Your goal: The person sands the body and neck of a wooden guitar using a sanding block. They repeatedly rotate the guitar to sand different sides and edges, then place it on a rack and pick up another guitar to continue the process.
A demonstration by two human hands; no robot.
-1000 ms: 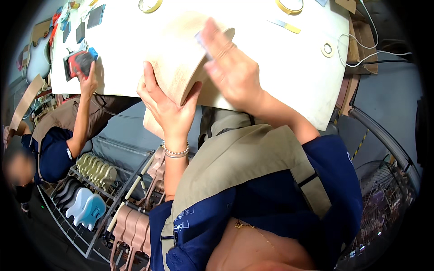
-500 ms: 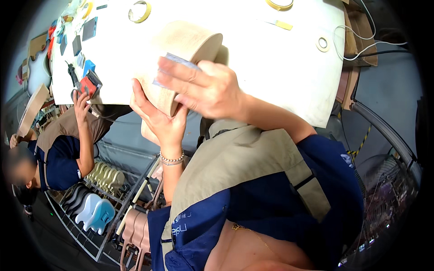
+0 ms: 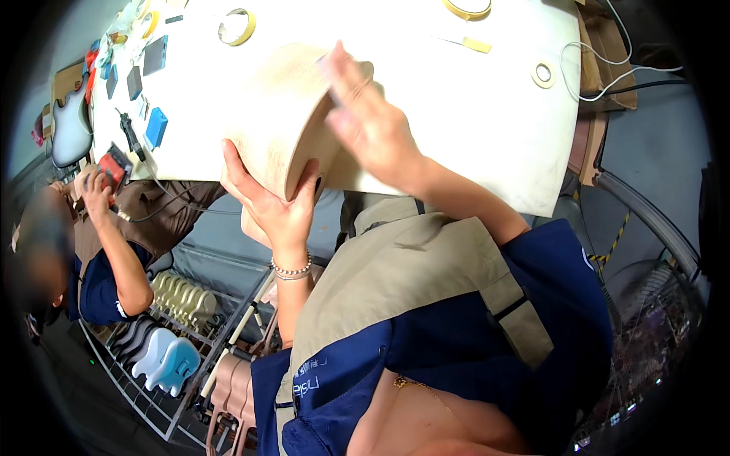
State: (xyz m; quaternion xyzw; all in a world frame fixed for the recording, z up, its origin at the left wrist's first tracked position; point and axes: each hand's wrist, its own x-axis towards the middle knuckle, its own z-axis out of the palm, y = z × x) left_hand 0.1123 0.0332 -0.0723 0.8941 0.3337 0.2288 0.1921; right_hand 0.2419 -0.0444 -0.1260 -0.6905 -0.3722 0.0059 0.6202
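Note:
A bare, pale wooden guitar body (image 3: 266, 114) is tilted up at the table's near edge, its curved side turned to the right. My left hand (image 3: 270, 201) grips its lower end, thumb on the side and fingers on the face. Smeared by motion, my right hand (image 3: 369, 121) is at the upper right rim of the body, fingers together and pointing away from me. Under its fingertips a sliver of grey sandpaper (image 3: 325, 67) shows; the rest of the sheet is hidden.
On the white table (image 3: 471, 129) lie tape rolls (image 3: 237, 27), a scraper blade (image 3: 477, 45) and blue and grey sanding blocks (image 3: 156, 127). A co-worker (image 3: 114, 251) at left holds a red power sander (image 3: 115, 167). Racks of guitar bodies (image 3: 171, 361) stand below left.
My right hand has slid up and away along the body's rim with the sandpaper. My left hand keeps its grip. The co-worker's hand and sander have moved left, nearer that person.

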